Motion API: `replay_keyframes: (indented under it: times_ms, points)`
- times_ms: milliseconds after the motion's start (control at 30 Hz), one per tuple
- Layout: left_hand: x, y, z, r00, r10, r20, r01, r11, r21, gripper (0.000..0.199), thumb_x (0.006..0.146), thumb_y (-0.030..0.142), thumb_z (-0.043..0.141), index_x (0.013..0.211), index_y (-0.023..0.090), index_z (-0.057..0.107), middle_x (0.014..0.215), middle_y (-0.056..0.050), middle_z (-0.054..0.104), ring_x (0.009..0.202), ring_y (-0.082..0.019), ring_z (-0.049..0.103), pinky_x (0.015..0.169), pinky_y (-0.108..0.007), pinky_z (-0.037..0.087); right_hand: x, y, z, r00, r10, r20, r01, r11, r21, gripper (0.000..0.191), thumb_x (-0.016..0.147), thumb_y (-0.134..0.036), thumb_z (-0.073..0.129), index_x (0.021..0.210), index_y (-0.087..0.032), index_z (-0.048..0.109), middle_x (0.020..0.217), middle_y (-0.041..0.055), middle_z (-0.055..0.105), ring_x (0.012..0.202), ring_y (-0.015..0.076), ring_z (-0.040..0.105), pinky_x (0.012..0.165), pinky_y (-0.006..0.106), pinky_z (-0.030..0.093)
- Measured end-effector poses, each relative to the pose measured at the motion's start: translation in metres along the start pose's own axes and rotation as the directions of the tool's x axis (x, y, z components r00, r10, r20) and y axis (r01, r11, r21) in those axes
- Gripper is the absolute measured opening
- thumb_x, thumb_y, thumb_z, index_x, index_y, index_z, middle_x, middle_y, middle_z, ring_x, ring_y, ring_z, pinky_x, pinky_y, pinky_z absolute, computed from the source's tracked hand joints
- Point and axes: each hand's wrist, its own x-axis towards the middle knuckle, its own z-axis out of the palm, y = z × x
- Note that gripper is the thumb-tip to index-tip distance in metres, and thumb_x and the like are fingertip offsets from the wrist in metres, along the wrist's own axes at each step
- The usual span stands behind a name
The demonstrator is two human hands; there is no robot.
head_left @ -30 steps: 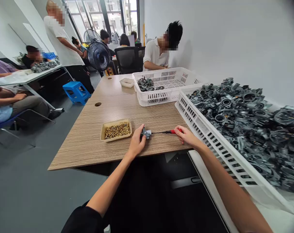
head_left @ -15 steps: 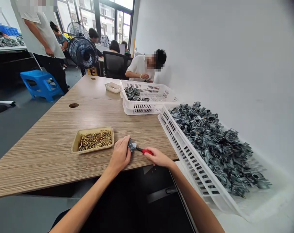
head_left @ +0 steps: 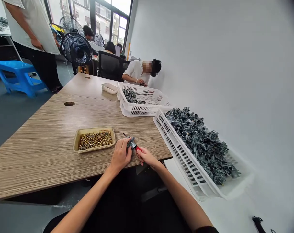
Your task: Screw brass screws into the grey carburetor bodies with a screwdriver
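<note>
My left hand [head_left: 121,152] is closed on a small grey metal part [head_left: 131,143] at the table's front edge. My right hand [head_left: 145,156] grips the red handle of a screwdriver [head_left: 138,148]. The tool passes through or along the metal part, and a thin dark tip shows beyond it, up and to the left. Just left of my left hand stands a cream tray [head_left: 76,141] full of small brass-coloured pieces. To the right, a white slatted crate [head_left: 178,156] holds a heap of grey metal parts [head_left: 195,136].
A second white crate [head_left: 139,111] with some dark parts lies farther back, beside a small white tray [head_left: 109,88]. Across the table [head_left: 47,142] a person [head_left: 137,71] works bent over. Another person stands at the left near a fan [head_left: 76,48] and a blue stool [head_left: 19,74].
My right hand has moved left, close to my left hand. The screwdriver has gone further into or past the metal part, its tip now showing on the far side. The view has shifted.
</note>
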Motion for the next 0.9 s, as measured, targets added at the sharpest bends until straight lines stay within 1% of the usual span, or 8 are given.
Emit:
replay_keyframes:
  times_ms: [133,233,333,433,533,667,800,900]
  points:
    - [-0.001,-0.002,0.000,1.000,-0.021,0.001,0.021,0.997,-0.068,0.033,0.096,0.018,0.048,0.129,0.019,0.053,0.115,-0.012,0.064,0.110,-0.027,0.060,0.099,-0.046,0.051,-0.002,-0.005,0.002,0.990,-0.031,-0.138,0.046,0.993,0.109,0.054,0.081,-0.073,0.063,0.086,-0.023,0.044,0.068,-0.0081,0.039,0.047,0.0046,0.030,0.040,0.019,0.034]
    - [-0.001,-0.006,0.001,0.999,-0.039,0.004,0.039,0.991,-0.128,0.029,0.096,0.018,0.048,0.123,0.019,0.056,0.110,-0.011,0.065,0.107,-0.025,0.061,0.097,-0.045,0.052,-0.011,-0.018,-0.009,0.962,-0.056,-0.269,0.104,0.981,0.166,0.055,0.078,-0.072,0.067,0.088,-0.023,0.046,0.069,-0.0082,0.040,0.047,0.0045,0.028,0.040,0.018,0.032]
    - [-0.001,-0.009,0.001,0.998,-0.069,0.007,0.070,0.985,-0.160,0.025,0.095,0.019,0.049,0.119,0.018,0.058,0.107,-0.010,0.065,0.104,-0.025,0.062,0.095,-0.043,0.052,-0.031,-0.036,-0.031,0.906,-0.081,-0.415,0.176,0.965,0.195,0.056,0.074,-0.071,0.072,0.090,-0.023,0.048,0.070,-0.0078,0.041,0.048,0.0044,0.029,0.040,0.018,0.031]
    - [-0.002,-0.011,0.001,0.996,-0.084,0.042,0.090,0.979,-0.183,0.024,0.096,0.022,0.049,0.117,0.017,0.059,0.103,-0.009,0.066,0.099,-0.024,0.062,0.092,-0.041,0.053,-0.063,-0.054,-0.057,0.809,-0.110,-0.577,0.255,0.951,0.176,0.057,0.073,-0.071,0.074,0.090,-0.022,0.049,0.071,-0.0076,0.041,0.049,0.0040,0.030,0.041,0.017,0.032]
    - [-0.003,-0.012,0.000,0.990,-0.112,0.082,0.126,0.973,-0.195,0.024,0.097,0.026,0.048,0.115,0.018,0.060,0.098,-0.007,0.066,0.093,-0.023,0.062,0.087,-0.039,0.053,-0.108,-0.068,-0.085,0.664,-0.137,-0.736,0.310,0.945,0.104,0.056,0.073,-0.069,0.075,0.089,-0.023,0.048,0.072,-0.0074,0.042,0.049,0.0043,0.032,0.041,0.017,0.032]
    - [-0.003,-0.013,0.001,0.981,-0.153,0.119,0.174,0.963,-0.203,0.026,0.096,0.031,0.048,0.116,0.018,0.060,0.093,-0.006,0.066,0.085,-0.021,0.062,0.083,-0.037,0.052,-0.185,-0.079,-0.119,0.421,-0.150,-0.895,0.334,0.943,-0.001,0.055,0.071,-0.066,0.077,0.089,-0.023,0.049,0.072,-0.0069,0.044,0.049,0.0045,0.034,0.039,0.017,0.028]
    - [-0.002,-0.014,0.001,0.973,-0.174,0.150,0.205,0.954,-0.219,0.027,0.095,0.034,0.049,0.114,0.019,0.061,0.091,-0.005,0.066,0.082,-0.021,0.063,0.081,-0.035,0.052,-0.266,-0.073,-0.143,0.151,-0.102,-0.983,0.304,0.951,-0.052,0.052,0.072,-0.063,0.078,0.084,-0.021,0.048,0.069,-0.0071,0.044,0.047,0.0031,0.034,0.038,0.017,0.029]
    - [-0.002,-0.013,0.000,0.966,-0.191,0.174,0.228,0.946,-0.230,0.027,0.095,0.035,0.049,0.113,0.019,0.061,0.090,-0.004,0.066,0.081,-0.021,0.063,0.078,-0.034,0.053,-0.321,-0.054,-0.153,-0.079,-0.032,-0.996,0.248,0.967,-0.051,0.046,0.081,-0.058,0.073,0.080,-0.021,0.046,0.067,-0.0072,0.044,0.045,0.0025,0.034,0.038,0.016,0.028]
